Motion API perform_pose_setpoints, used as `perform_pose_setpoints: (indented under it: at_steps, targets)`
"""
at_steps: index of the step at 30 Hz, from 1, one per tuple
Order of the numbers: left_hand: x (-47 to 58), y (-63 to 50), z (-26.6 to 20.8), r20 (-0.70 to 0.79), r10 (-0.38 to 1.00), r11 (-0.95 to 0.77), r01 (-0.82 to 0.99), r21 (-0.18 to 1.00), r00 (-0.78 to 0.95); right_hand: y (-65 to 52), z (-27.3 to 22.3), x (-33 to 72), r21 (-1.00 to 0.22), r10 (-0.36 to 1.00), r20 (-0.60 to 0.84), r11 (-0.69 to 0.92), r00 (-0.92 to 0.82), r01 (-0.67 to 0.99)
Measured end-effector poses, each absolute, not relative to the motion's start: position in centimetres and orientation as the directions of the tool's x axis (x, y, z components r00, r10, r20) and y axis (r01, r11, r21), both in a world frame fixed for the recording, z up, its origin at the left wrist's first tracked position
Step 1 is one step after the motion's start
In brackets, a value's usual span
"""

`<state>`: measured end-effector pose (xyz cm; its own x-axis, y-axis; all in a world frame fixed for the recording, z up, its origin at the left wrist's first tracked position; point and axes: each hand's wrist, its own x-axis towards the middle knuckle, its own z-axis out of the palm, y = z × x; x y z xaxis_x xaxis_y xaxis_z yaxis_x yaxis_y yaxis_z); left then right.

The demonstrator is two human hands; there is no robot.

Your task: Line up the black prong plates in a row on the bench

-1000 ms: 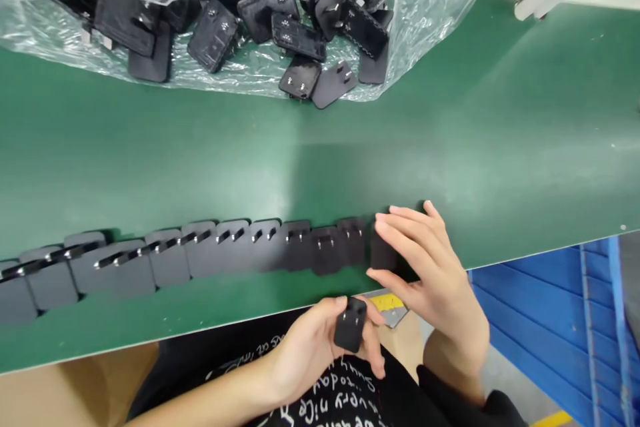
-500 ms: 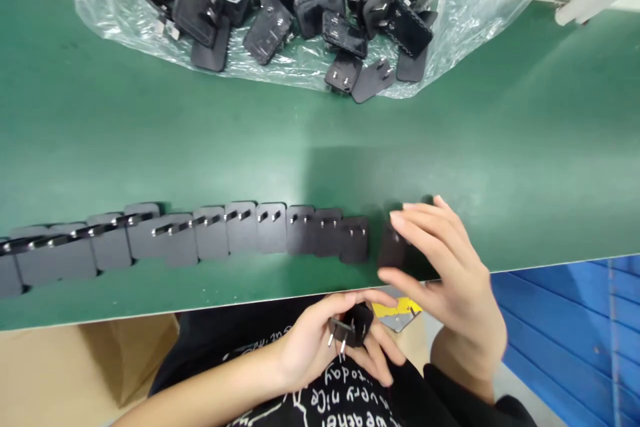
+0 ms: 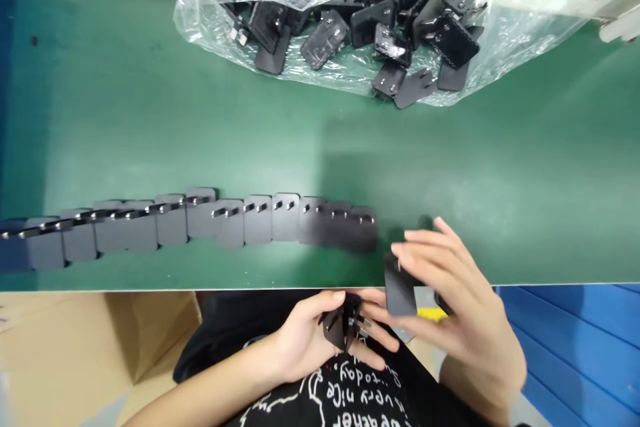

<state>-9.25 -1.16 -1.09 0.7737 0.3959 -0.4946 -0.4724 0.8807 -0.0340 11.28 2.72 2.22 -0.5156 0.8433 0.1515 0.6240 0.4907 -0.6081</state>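
Hands [image 3: 305, 337] [image 3: 457, 307], each with one plug adapter [image 3: 336, 328] [image 3: 399, 288].

Roughly fourteen plug adapters [image 3: 286, 217] in row

— What does the person wear?
— A black T-shirt [image 3: 320, 393] printed with white handwritten lettering and line drawing across the chest, seen upside down from above.
— And the arms?
— Both forearms are bare. The left hand [image 3: 310, 340] and right hand [image 3: 460, 307] carry no gloves, rings or watch.
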Motion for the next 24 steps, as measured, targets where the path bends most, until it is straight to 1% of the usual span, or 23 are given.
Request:
perform_pose_setpoints:
  at_steps: [2,3,4,5,7,8,9,11,13,15,18,22,23,24]
  targets:
    - [-9.6,-1.3,-1.1,-0.477,0.401,0.874,-0.483,-0.057,0.782,1.7,3.2,11.0,-0.651,0.784,0.111,0.522,-0.611,0.551]
    - [-9.6,-1.4,-1.1,-0.47,0.399,0.871,-0.486,-0.075,0.788,1.4,3.6,10.9,-0.669,0.762,0.117,0.535,-0.637,0.516]
    - [-9.6,-1.5,-1.1,-0.465,0.396,0.868,-0.488,-0.091,0.792,1.1,3.8,10.8,-0.69,0.762,0.143,0.534,-0.631,0.489]
    - [-9.6,-1.6,-1.1,-0.462,0.39,0.868,-0.486,-0.105,0.797,1.1,3.8,10.7,-0.711,0.789,0.196,0.523,-0.582,0.47]
    - [-9.7,-1.7,-1.3,-0.459,0.389,0.868,-0.484,-0.108,0.799,1.5,3.1,10.8,-0.725,0.865,0.345,0.492,-0.364,0.482]
    - [-9.9,-1.8,-1.5,-0.461,0.398,0.867,-0.49,-0.096,0.793,1.9,2.4,10.8,-0.714,0.879,0.42,0.474,-0.225,0.516]
    - [-10.2,-1.8,-1.6,-0.458,0.412,0.864,-0.497,-0.078,0.788,2.4,1.7,10.9,-0.69,0.861,0.5,0.46,-0.092,0.558]
    - [-11.0,-1.9,-2.0,-0.43,0.441,0.863,-0.503,-0.036,0.788,3.4,0.1,10.7,-0.631,0.745,0.654,0.445,0.128,0.635]
    - [-11.8,-2.1,-2.4,-0.378,0.453,0.872,-0.489,-0.001,0.808,4.2,-1.1,10.3,-0.599,0.623,0.737,0.425,0.261,0.679]
    - [-12.5,-2.2,-2.8,-0.329,0.453,0.88,-0.475,0.016,0.829,4.6,-1.6,9.8,-0.6,0.556,0.759,0.395,0.339,0.696]
    - [-13.1,-2.4,-3.3,-0.273,0.456,0.877,-0.479,-0.02,0.847,4.5,-1.8,9.2,-0.628,0.554,0.732,0.321,0.397,0.709]
    - [-13.7,-2.0,-3.5,-0.159,0.431,0.891,-0.447,-0.079,0.888,3.8,-1.6,9.5,-0.64,0.609,0.688,0.252,0.395,0.726]
    - [-13.9,-1.9,-3.4,-0.15,0.424,0.895,-0.439,-0.083,0.893,3.7,-1.4,9.7,-0.63,0.631,0.682,0.248,0.37,0.736]
    - [-14.0,-1.8,-3.4,-0.155,0.424,0.894,-0.44,-0.088,0.892,3.5,-1.0,9.7,-0.604,0.683,0.662,0.243,0.308,0.759]
